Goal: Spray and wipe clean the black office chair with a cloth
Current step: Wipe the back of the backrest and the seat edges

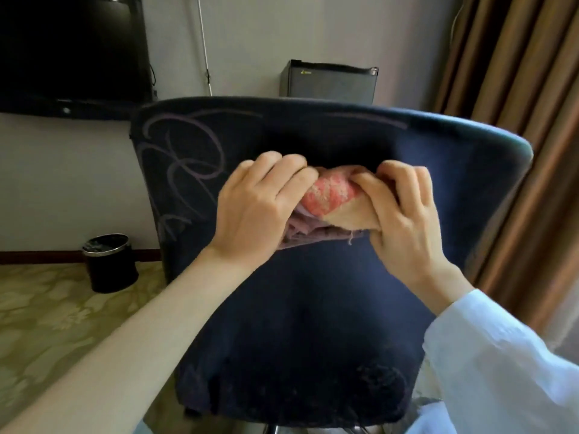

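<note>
The floor [47, 324] is a carpet in pale yellow-green with a large leafy pattern, running back to a dark reddish baseboard [37, 256] at the foot of the light wall. A round black waste bin [111, 264] with a shiny metal rim and a dark liner stands upright on the carpet just in front of that baseboard, left of the chair [313, 308] and apart from it. The dark chair stands on the same carpet nearer the camera, its padded back hiding most of its base, of which only a bit of bright metal shows at the bottom edge.
</note>
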Motion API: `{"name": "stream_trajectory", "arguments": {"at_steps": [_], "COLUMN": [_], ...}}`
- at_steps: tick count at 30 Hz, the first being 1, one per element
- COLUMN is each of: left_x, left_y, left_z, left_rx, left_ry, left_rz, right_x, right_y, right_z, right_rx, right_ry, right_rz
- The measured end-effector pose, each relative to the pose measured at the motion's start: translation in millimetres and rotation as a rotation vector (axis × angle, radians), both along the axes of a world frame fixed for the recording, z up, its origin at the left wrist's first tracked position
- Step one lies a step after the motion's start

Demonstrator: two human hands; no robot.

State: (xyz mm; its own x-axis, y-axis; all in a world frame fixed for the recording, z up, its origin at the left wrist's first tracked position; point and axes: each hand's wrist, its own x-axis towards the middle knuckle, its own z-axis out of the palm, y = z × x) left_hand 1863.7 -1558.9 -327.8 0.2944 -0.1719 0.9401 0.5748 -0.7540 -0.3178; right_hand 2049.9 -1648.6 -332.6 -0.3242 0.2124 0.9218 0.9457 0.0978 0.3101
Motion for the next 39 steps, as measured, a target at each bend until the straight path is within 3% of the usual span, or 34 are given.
{"name": "stream_trajectory", "arguments": {"at_steps": [5,8,14,21,29,39], "left_x": [-3.7,-3.9,-3.5,2.2,-22.6,-49.6], "left_y": [-13.6,-24.6,-28.0,-11.1,11.2,35.9], "left_z": [63.4,86.5,93.4,31.9,-104.7,-180.1], "left_rx": [0.041,-0.002,-0.146,-0.048,-0.303,-0.323], "left_ry": [-0.022,-0.046,0.005,-0.026,0.157,0.247], "left_rz": [0.023,0.023,-0.032,-0.019,-0.024,-0.031], "right_x": [0.5,-8.3,-13.1,-11.5,-24.1,-50.4], "right_y": [-15.2,-24.0,-24.6,-14.6,12.4,29.1], "right_z": [63.7,84.1,94.9,42.5,-77.9,-157.2], "right_rx": [0.077,0.13,0.016,-0.093,-0.285,-0.327], "right_ry": [-0.062,0.0,0.058,0.028,-0.003,-0.007], "right_rz": [-0.05,-0.056,-0.073,-0.054,-0.069,-0.096]}}
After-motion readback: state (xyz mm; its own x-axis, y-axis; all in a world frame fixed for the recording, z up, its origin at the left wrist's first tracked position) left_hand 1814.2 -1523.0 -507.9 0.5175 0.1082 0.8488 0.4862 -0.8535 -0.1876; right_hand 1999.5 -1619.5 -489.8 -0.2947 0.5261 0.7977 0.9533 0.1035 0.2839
